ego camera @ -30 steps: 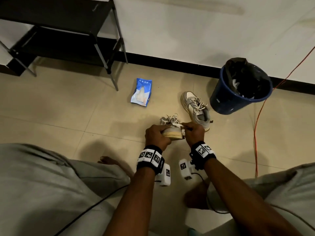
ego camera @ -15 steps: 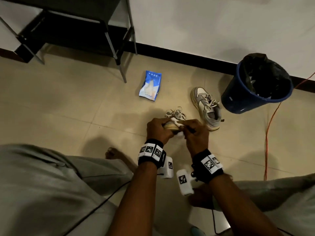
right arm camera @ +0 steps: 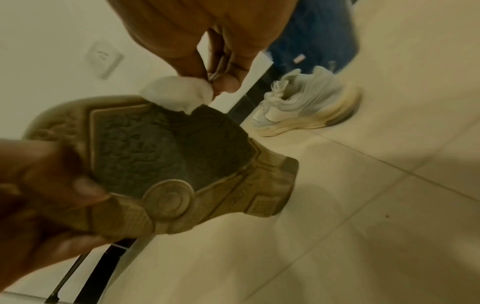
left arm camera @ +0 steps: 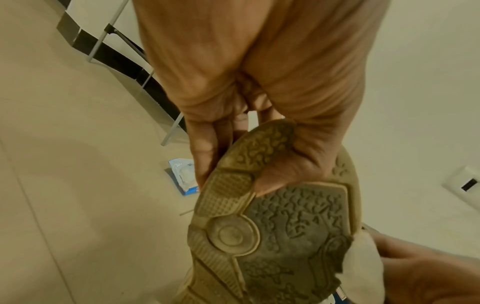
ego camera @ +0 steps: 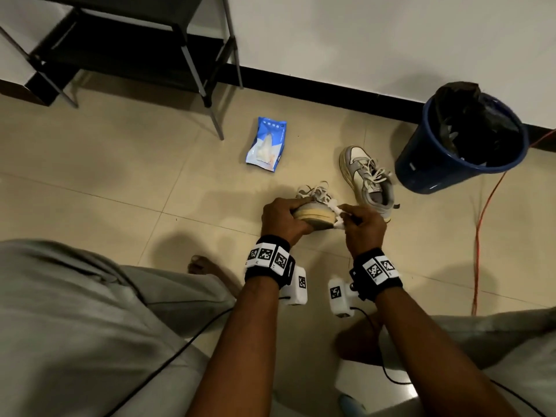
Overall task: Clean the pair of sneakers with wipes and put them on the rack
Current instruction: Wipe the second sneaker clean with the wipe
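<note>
Above the floor tiles [ego camera: 126,176], the left hand [ego camera: 281,219] grips one sneaker [ego camera: 314,216] sole-up, fingers curled round it. The right hand [ego camera: 364,227] pinches a white wipe [ego camera: 338,216] against the sole's edge. Only the wrist views show the dirty tread [left arm camera: 285,236]. The head view alone shows the second sneaker [ego camera: 368,182] on the floor beside the blue bin [ego camera: 457,152], the wipes pack [ego camera: 266,144], and the rack [ego camera: 126,34] by the wall.

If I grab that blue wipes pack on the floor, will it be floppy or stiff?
Probably floppy: the wipes pack is a soft pouch lying flat and creased. Likely light, since it looks partly flattened. Its glossy film may be a little slippery, and it would slide rather than roll if pushed.
</note>
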